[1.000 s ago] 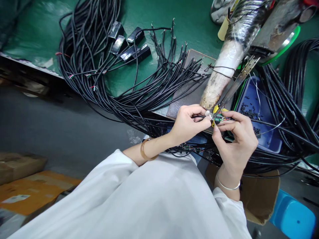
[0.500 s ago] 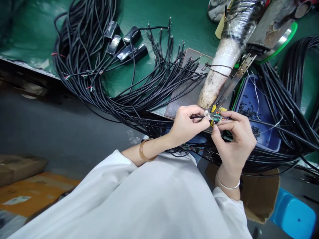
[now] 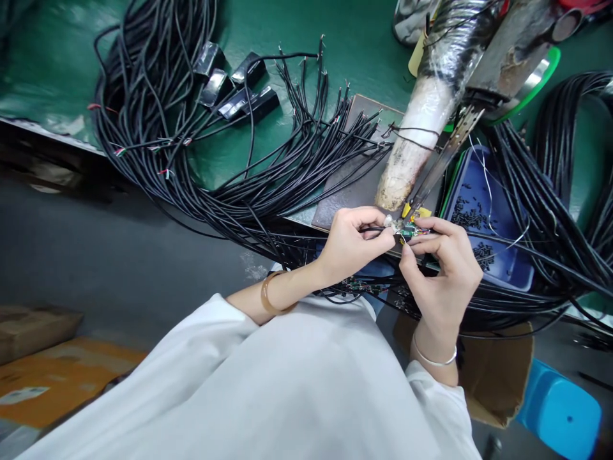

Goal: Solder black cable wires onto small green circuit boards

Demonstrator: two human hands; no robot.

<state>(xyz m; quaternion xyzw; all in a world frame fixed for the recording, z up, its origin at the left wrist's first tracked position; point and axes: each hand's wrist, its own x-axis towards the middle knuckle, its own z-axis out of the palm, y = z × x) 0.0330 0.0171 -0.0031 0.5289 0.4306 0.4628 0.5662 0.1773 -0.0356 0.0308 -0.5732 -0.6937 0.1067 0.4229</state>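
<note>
Thumb and index finger of my left hand [image 3: 354,241] are pinched on a black cable [image 3: 371,229], whose wire end meets a small green circuit board [image 3: 408,230]. White wraps cover those fingertips. My right hand [image 3: 443,262] is closed at the other side of the board, fingertips at its coloured wires. A thin silvery wire [image 3: 403,240] runs from my right thumb up to the board. The narrow tip of a clamped soldering iron [image 3: 433,169] comes down at the board between both hands. Yellow material [image 3: 421,213] shows just behind.
Bundled black cables [image 3: 268,185] with stripped ends cross the green table [image 3: 345,25]. Black boxy housings [image 3: 234,102] lie among them. A plastic-wrapped tube [image 3: 416,121] slants above my hands. On the right are a blue tray [image 3: 502,249] of small black pieces and more cables [image 3: 560,211].
The whole view has shifted slightly, so everything sits a little further left. Both hands keep their hold, with the board still at the iron's tip.
</note>
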